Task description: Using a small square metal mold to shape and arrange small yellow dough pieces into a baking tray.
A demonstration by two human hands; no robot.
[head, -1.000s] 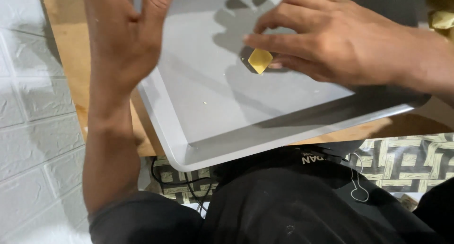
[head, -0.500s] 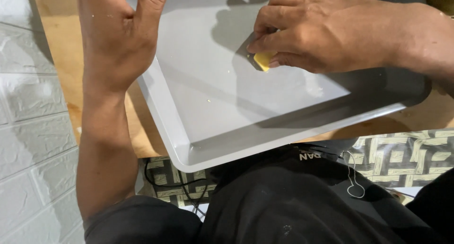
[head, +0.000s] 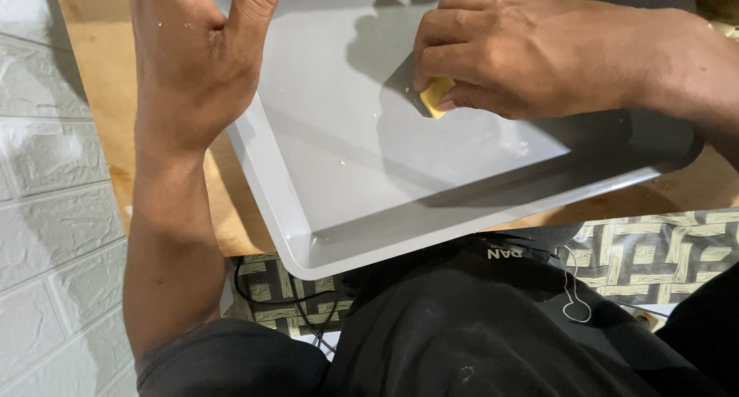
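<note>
A large grey tray with raised rims lies tilted over the edge of a wooden tabletop, its near corner above my lap. My right hand presses a small yellow pad with a dark face against the tray's inner floor, fingers curled over it. My left hand rests against the tray's left rim, thumb on the inside; whether it grips the rim is hidden. Small pale specks lie on the tray floor.
The wooden tabletop shows to the left of the tray. A white brick-pattern wall stands at the left. Below are my black-clothed lap, a patterned mat and a black cable.
My right hand has slid the yellow pad a short way across the tray floor and closed further over it. The left hand has stayed at the rim.
</note>
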